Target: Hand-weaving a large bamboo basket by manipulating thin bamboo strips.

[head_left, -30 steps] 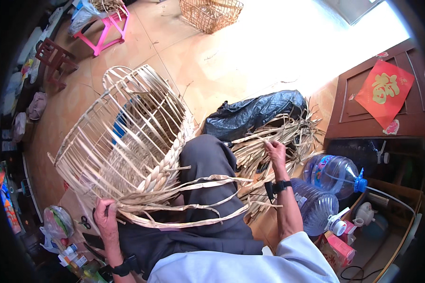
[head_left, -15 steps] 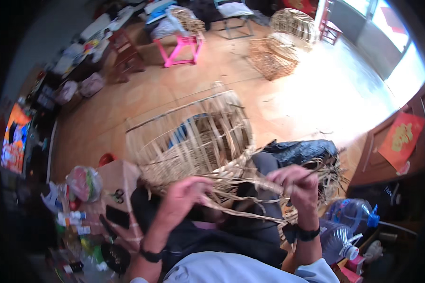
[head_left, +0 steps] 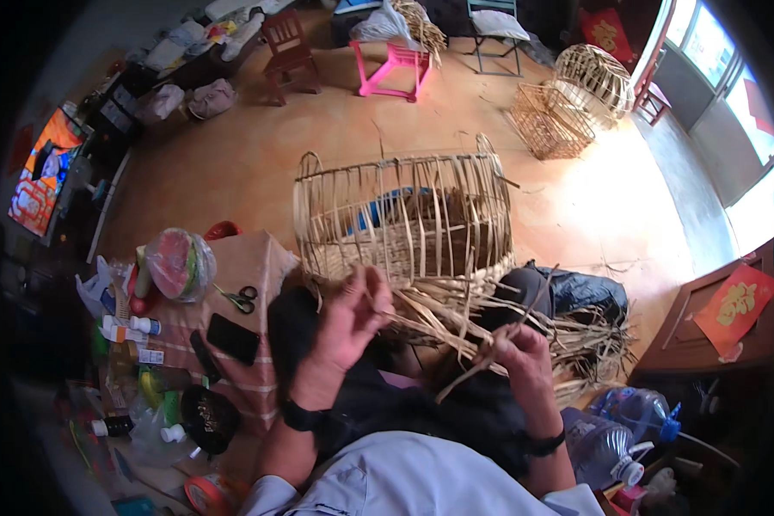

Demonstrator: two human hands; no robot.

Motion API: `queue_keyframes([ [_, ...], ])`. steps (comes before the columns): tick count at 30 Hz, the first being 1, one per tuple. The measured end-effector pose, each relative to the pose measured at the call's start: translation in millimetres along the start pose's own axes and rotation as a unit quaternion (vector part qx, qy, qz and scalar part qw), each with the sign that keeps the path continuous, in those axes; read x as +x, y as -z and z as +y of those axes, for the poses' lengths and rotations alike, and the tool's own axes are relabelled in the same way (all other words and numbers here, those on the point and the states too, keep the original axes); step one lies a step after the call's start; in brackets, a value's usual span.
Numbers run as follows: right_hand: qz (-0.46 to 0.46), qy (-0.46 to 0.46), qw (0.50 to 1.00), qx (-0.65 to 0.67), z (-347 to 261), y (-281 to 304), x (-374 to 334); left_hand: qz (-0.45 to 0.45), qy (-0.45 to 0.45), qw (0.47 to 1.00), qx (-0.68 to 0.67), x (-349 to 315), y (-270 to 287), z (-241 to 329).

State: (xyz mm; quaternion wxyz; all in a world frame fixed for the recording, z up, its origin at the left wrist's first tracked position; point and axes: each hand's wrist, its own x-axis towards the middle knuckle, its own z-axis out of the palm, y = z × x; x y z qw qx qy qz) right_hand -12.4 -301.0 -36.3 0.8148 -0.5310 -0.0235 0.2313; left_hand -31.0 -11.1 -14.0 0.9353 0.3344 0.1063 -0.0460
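Observation:
A half-woven basket (head_left: 404,215) of pale dried plant strips lies on its side against my knees, its open ribs upward and a blue thing inside. Loose dried strips (head_left: 443,322) spread from its near edge across my lap. My left hand (head_left: 348,322) is by the basket's near left edge, thumb and fingers drawn together; whatever is between them is too small to make out. Pinched in my right hand (head_left: 522,351) is a brownish dried strip (head_left: 469,376), its ends sticking out to both sides of the fingers.
A cloth-covered low table (head_left: 241,241) at left holds scissors (head_left: 239,298), a phone (head_left: 232,338) and a wrapped melon (head_left: 181,265). Right of my knee are a strip bundle (head_left: 589,344), a black bag (head_left: 585,297) and plastic bottles (head_left: 606,447). Finished baskets (head_left: 593,82) and a pink stool (head_left: 393,69) stand beyond.
My view has swung left, so the room appears shifted right. The strips that stretched between my hands are no longer taut; my left hand has risen nearer the basket's ribs.

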Motion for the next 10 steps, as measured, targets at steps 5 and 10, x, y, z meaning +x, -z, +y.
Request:
queue_keyframes([
  [5, 0.072, -0.03, 0.994, 0.07, 6.7, 7.4, 17.1, 0.076, -0.109, 0.966, -0.22, -14.8, 24.6, 40.1],
  [10, 0.047, -0.039, 0.994, 0.086, 5.6, 12.9, 24.9, 0.235, -0.264, 0.819, 0.453, -33.3, 34.9, 87.8],
])
